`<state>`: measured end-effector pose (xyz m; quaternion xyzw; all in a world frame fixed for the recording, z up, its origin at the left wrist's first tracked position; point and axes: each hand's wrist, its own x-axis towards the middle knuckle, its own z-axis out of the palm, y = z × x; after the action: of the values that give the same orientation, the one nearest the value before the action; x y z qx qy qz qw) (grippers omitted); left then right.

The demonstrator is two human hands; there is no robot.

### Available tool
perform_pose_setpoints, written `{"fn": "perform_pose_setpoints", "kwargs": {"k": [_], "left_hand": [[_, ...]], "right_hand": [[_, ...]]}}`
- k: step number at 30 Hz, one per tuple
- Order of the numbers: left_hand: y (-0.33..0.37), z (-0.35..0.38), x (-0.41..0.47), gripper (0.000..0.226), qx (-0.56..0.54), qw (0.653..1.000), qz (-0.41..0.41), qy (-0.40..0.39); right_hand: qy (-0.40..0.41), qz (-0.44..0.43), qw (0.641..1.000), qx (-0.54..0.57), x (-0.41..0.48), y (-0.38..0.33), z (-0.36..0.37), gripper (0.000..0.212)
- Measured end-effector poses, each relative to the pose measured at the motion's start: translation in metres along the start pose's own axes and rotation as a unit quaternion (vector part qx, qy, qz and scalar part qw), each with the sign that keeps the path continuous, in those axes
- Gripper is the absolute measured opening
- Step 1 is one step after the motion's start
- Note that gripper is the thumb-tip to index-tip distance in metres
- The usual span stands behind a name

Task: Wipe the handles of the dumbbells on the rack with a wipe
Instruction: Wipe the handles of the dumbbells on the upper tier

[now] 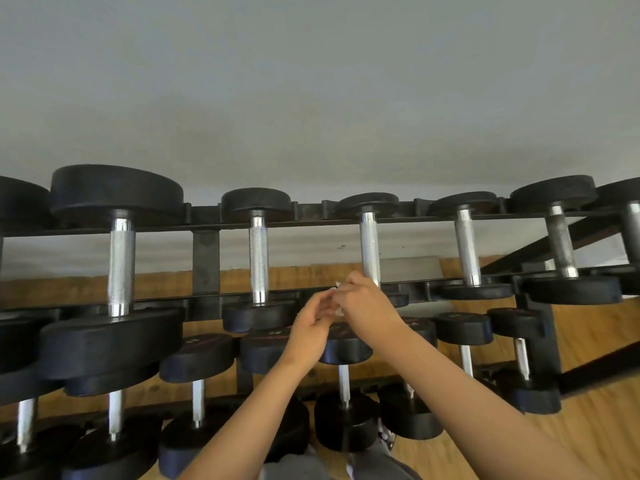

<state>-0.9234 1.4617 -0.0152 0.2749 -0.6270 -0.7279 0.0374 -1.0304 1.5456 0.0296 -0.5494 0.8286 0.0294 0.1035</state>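
Fingers [350, 288] of the right hand [369, 304] are curled round a small white wipe [336, 298], most of it hidden inside the grip. The left hand [311, 329] meets it from the left, its fingertips [323, 302] bent in and pinching the wipe's near edge. Both hands are in front of the upper row of the black rack [207, 226], just beside the lower end of a knurled steel handle [370, 249]. That handle belongs to the middle dumbbell [367, 202] of the row. More dumbbells lie on the lower row, above a wooden floor [588, 431].
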Motion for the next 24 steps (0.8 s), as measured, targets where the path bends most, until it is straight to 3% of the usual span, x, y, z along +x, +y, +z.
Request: {"fn": "perform_pose_setpoints", "kwargs": {"k": [3,7,13,20,24], "left_hand": [[-0.001,0.004,0.001,0.032,0.017,1.000,0.004,0.012],[0.003,0.014,0.003,0.031,0.051,0.997,0.014,0.052],[0.010,0.039,0.002,0.026,0.076,0.991,0.018,0.112],[0.023,0.062,-0.001,0.018,0.102,0.978,0.027,0.177],[0.036,0.069,0.007,0.018,0.125,0.976,0.032,0.177]], "right_hand": [[0.004,-0.017,1.000,0.007,-0.008,0.006,-0.003,0.022],[0.106,-0.030,0.989,0.095,-0.038,0.029,-0.001,0.034],[0.224,0.010,0.938,0.263,-0.075,0.065,0.003,0.025],[0.214,0.035,0.911,0.350,-0.087,0.097,0.016,0.026],[0.182,0.135,0.891,0.394,-0.093,0.110,0.025,0.019]]}}
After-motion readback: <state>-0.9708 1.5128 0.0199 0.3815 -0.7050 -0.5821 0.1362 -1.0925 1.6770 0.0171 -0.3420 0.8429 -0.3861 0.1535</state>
